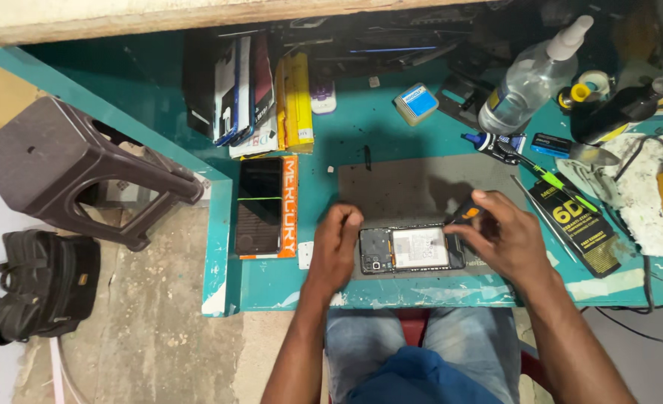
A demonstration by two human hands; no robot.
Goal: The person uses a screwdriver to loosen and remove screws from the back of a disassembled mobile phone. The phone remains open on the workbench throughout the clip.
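Opened black smartphone with white battery exposed [412, 249] lies flat on the grey work mat [406, 187], lower centre; left hand [337, 247] curls against its left end to steady it; right hand [505, 236] pinches an orange-and-black screwdriver [466, 212] over the right end

Your opened phone [412, 249] lies on the mat [414, 191] near the surface's [346, 138] front edge, between your left hand [337, 251] and right hand [505, 238]. A boxed phone [266, 207] sits toward the left edge, a spray bottle [530, 81] toward the back right.
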